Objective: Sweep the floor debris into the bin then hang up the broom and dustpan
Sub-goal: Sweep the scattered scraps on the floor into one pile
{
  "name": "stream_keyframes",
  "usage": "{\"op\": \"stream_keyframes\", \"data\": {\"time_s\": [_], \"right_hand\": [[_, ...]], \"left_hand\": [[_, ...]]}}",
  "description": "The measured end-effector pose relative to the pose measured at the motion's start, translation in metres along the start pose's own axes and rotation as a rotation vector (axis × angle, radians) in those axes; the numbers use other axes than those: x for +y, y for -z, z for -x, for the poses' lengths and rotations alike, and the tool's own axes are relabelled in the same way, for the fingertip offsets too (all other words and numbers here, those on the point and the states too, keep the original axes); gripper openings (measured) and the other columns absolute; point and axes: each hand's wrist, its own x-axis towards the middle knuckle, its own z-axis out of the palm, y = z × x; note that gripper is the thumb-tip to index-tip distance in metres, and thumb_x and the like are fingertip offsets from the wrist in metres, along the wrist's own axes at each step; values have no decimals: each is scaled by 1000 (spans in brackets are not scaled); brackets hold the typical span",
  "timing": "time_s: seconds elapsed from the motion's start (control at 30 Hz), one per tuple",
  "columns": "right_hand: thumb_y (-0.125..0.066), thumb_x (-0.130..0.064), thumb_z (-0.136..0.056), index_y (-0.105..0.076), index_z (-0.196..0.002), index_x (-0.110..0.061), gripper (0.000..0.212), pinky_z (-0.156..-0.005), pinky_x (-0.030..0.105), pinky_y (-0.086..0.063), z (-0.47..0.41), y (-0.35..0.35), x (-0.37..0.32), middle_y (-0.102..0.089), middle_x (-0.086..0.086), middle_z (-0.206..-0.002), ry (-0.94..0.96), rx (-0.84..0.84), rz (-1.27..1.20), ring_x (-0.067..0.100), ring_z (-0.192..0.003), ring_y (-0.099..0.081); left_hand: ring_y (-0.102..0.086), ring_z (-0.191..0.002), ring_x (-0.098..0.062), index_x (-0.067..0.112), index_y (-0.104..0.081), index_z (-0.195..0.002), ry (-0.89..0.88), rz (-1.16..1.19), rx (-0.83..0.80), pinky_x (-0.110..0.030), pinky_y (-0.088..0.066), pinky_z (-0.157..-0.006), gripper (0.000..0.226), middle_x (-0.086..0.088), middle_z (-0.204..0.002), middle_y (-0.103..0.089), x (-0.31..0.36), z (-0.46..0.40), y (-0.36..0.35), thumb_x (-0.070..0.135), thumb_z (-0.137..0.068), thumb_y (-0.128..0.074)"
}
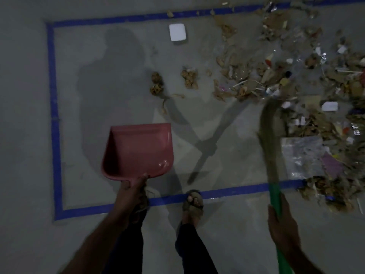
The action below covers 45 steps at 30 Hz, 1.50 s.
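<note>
Nearest me, my right hand (280,220) wraps the green handle of the broom (271,139), fingers curled round it; my left hand (131,185) grips the stub handle of the red dustpan (138,150), thumb over the top. The pan is empty, and it seems to hang just off the floor, though the blur leaves me unsure.

I judge the step in hand to be gathering: nothing has gone into the pan yet. To do it well I would set the pan's lip flat on the floor near the pile, mouth toward the right, and pull short strokes leftward so the light scraps don't scatter over the blue tape (53,115).

The bristles sit at the near left edge of the debris (308,80), which spreads thick across the right side, over the tape on both the near and far lines. Farther left lie a few loose crumpled clumps (157,84), and beyond them a white lid-like piece (177,32). No bin is in view.
</note>
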Motion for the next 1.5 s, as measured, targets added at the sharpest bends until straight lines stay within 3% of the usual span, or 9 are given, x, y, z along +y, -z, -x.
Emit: {"op": "stream_keyframes", "data": {"time_s": [0.23, 0.37, 0.47, 0.77, 0.93, 1.1, 1.17, 1.3, 1.5], "right_hand": [[-54, -38, -98, -20, -154, -45, 66, -85, 31, -50, 77, -115, -108, -61, -2, -133, 507, -374, 153, 20, -115, -63], [-44, -35, -97, 7, -147, -60, 75, -82, 40, -51, 103, -159, -215, -57, 4, -113, 745, -496, 418, 29, -98, -62], [-43, -33, -100, -11, -156, -45, 66, -91, 42, -48, 115, -182, -298, -57, 11, -125, 795, -539, 526, 35, -108, -60], [-49, -38, -97, -16, -156, -36, 68, -99, 40, -48, 57, -214, -374, -56, 17, -136, 414, -471, 208, 37, -117, -58], [-51, -42, -95, -20, -151, -41, 64, -78, 47, -58, -16, -190, -347, -67, 18, -110, 81, -326, -78, 40, -87, -68], [-50, -24, -100, -42, -128, -22, 30, -45, 30, -52, -112, -123, -312, -54, 13, -82, -153, -94, -386, 25, -56, -54], [-51, -27, -96, -41, -121, -27, 27, -48, 34, -52, -143, -87, -292, -55, 19, -85, -203, 29, -390, 29, -56, -54], [-47, -63, -74, -32, -130, -56, 58, -71, 62, -55, -184, -46, -233, -60, 17, -95, -185, 195, -294, 41, -73, -64], [-52, -40, -99, -19, -149, -52, 61, -64, 45, -58, -45, -51, -274, -69, 10, -87, 58, -84, -231, 28, -66, -67]], "left_hand": [[-30, -33, -7, 12, -48, -70, -20, -116, 13, -16, -25, -36, 35, 4, -44, -36, 43, -8, 70, 28, -99, -61], [-27, -38, -10, 9, -55, -86, 5, -152, 10, -17, -23, -40, 30, 1, -52, -33, 81, -28, 131, 35, -96, -64], [-26, -36, -9, 5, -56, -87, 21, -92, 29, -16, -23, -41, 31, 2, -49, -32, 106, -42, 163, 34, -95, -65], [-25, -39, -9, 9, -56, -83, 56, -145, -32, -14, -22, -42, 38, 2, -51, -33, 137, -87, 197, 44, -83, -70], [-25, -38, -9, 7, -57, -84, 110, -158, -33, -16, -24, -43, 41, 2, -49, -32, 147, -114, 172, 46, -82, -71], [-24, -37, -8, 11, -54, -76, 90, -169, -87, -15, -24, -45, 62, 2, -48, -29, 176, -140, 127, 63, -56, -83], [-26, -36, -8, 12, -56, -76, 62, -206, -113, -14, -24, -43, 74, 2, -50, -31, 191, -149, 105, 71, -43, -87], [-27, -41, -10, 9, -57, -84, 6, -266, -114, -18, -22, -47, 46, 2, -52, -34, 224, -162, 55, 51, -76, -74], [-24, -40, -9, 12, -53, -80, -31, -269, -106, -17, -22, -39, 30, 4, -53, -32, 270, -163, -2, 35, -95, -64]]}}
